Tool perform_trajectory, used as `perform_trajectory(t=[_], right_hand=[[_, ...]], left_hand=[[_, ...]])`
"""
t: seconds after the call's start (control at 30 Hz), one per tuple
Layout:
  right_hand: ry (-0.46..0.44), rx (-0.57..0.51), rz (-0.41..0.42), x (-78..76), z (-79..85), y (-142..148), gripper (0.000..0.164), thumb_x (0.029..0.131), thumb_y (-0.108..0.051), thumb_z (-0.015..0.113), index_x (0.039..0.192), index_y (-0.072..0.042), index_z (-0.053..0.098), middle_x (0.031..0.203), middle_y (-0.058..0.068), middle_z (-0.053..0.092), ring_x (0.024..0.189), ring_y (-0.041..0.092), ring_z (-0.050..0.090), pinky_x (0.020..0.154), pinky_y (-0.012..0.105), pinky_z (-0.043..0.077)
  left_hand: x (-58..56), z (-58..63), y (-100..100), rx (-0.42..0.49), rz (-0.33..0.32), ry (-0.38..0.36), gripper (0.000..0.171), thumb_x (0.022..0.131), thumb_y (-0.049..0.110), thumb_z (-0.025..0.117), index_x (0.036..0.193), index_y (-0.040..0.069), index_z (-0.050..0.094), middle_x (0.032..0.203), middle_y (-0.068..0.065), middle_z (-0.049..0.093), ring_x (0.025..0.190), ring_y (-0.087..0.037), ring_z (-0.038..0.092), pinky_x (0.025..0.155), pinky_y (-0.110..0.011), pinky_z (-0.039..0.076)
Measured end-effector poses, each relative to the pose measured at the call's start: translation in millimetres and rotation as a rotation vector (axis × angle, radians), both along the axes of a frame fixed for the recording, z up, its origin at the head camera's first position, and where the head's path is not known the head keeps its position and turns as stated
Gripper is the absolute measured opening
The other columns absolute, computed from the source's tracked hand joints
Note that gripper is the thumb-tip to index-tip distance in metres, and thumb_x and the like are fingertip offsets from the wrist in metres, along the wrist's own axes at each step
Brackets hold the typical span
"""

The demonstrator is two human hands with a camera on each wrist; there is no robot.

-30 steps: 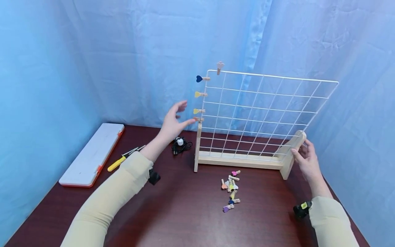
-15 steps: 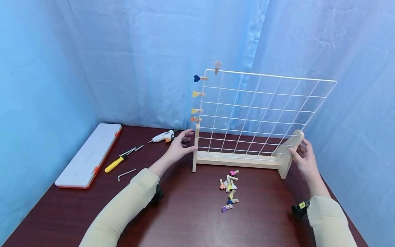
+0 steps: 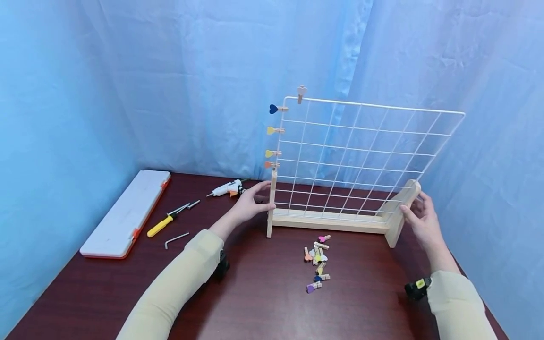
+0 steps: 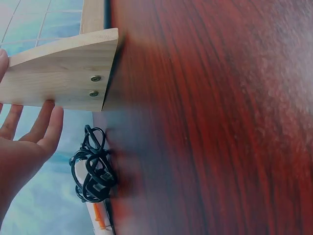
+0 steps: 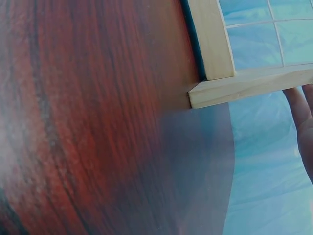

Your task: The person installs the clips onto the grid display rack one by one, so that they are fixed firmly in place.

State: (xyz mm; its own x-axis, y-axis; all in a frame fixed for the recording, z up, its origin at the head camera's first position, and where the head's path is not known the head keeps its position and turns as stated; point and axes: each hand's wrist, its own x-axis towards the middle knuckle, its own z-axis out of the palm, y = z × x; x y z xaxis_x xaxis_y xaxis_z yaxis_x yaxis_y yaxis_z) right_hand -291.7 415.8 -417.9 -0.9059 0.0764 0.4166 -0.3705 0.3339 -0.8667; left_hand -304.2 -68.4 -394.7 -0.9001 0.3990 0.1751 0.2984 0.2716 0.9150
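A white wire grid [image 3: 361,104] leans back in a light wooden stand [image 3: 331,225]. My left hand [image 3: 250,206] grips the stand's left side panel [image 4: 54,78], thumb at the front edge and fingers at the back edge. On the opposite side, my right hand [image 3: 422,222] holds the right side panel [image 3: 397,219] near its upper part; its fingers are partly hidden behind the wood. Heart clothespins sit along the grid's left edge: navy [image 3: 273,109], two yellow and orange [image 3: 268,165]. A pale pink clothespin [image 3: 301,92] stands on the top wire.
Several loose heart clothespins [image 3: 318,257] lie in front of the stand. To the left are a white case [image 3: 125,215], a yellow-handled screwdriver [image 3: 160,226], a hex key [image 3: 176,239] and a glue gun [image 3: 225,189]. A black cord [image 4: 95,169] lies behind my left hand.
My left hand has come down from beside the orange clothespin to the left side panel and now grips it. The right hand stays on its panel. The glue gun and hex key have come into sight.
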Motion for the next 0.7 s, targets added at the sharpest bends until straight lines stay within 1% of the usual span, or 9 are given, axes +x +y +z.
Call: perform_trajectory(t=[0.07,0.2,0.3,0.43,0.53,0.6,0.67,0.7], right_hand=[[0.001,0.074,-0.038,0.6,2.1,0,0.061,0.088,-0.007,0.053,0.139,-0.024,0.024,0.123,-0.004,0.045,0.097,-0.004,0.047,0.067,0.007,0.047],[0.028,0.173,-0.114,4.1,10.5,-5,0.061,0.086,-0.006,0.057,0.138,-0.018,0.027,0.117,-0.006,0.049,0.093,-0.006,0.049,0.068,0.005,0.045],[0.047,0.223,-0.17,12.2,22.1,-12,0.06,0.083,-0.005,0.061,0.135,-0.013,0.032,0.114,-0.007,0.049,0.093,-0.008,0.049,0.073,0.003,0.043],[0.094,0.214,-0.23,25.6,41.2,-20,0.057,0.079,-0.002,0.064,0.13,-0.007,0.039,0.112,-0.003,0.051,0.095,-0.005,0.051,0.075,0.002,0.04],[0.166,0.193,-0.287,34.3,55.3,-23,0.052,0.077,0.0,0.066,0.124,-0.005,0.046,0.109,0.003,0.056,0.096,0.001,0.055,0.071,0.002,0.042],[0.215,0.201,-0.317,40.0,63.8,-27,0.048,0.076,0.0,0.068,0.12,-0.004,0.05,0.105,0.004,0.059,0.096,0.001,0.056,0.067,0.001,0.043],[0.264,0.196,-0.298,45.5,71.8,-36,0.045,0.074,0.003,0.068,0.116,-0.001,0.053,0.101,0.005,0.061,0.093,0.002,0.057,0.066,0.002,0.045],[0.282,0.194,-0.27,48.6,75.6,-43,0.044,0.074,0.005,0.067,0.115,0.001,0.054,0.099,0.006,0.061,0.092,0.003,0.057,0.066,0.003,0.046]], left_hand=[[-0.7,-1.5,1,0.039,-0.013,-0.046,0.07,0.079,0.021,0.069,0.138,0.018,0.032,0.138,-0.012,0.035,0.118,-0.039,0.042,0.079,-0.046,0.051],[-4.2,-6.3,2,0.141,-0.033,-0.149,0.069,0.08,0.012,0.066,0.138,0.021,0.031,0.14,-0.008,0.031,0.121,-0.037,0.038,0.076,-0.05,0.051],[-7.2,-8.8,3,0.183,-0.038,-0.188,0.069,0.08,0.009,0.066,0.138,0.021,0.031,0.14,-0.007,0.03,0.12,-0.035,0.038,0.076,-0.052,0.05],[-9.5,-9.0,4,0.211,-0.038,-0.205,0.068,0.079,0.008,0.067,0.137,0.021,0.033,0.139,-0.007,0.031,0.12,-0.034,0.038,0.075,-0.053,0.05],[-10.0,-8.0,5,0.209,-0.038,-0.208,0.068,0.079,0.009,0.067,0.137,0.021,0.033,0.139,-0.007,0.031,0.121,-0.034,0.037,0.075,-0.053,0.05],[-9.9,-7.3,6,0.203,-0.039,-0.213,0.069,0.079,0.01,0.067,0.137,0.021,0.032,0.139,-0.007,0.031,0.122,-0.034,0.037,0.075,-0.053,0.05],[-9.3,-6.5,6,0.194,-0.039,-0.216,0.069,0.079,0.011,0.067,0.138,0.021,0.032,0.14,-0.006,0.03,0.123,-0.035,0.035,0.075,-0.053,0.05],[-9.1,-6.5,6,0.192,-0.04,-0.217,0.069,0.079,0.01,0.067,0.138,0.021,0.031,0.14,-0.006,0.03,0.124,-0.036,0.034,0.076,-0.053,0.05]])
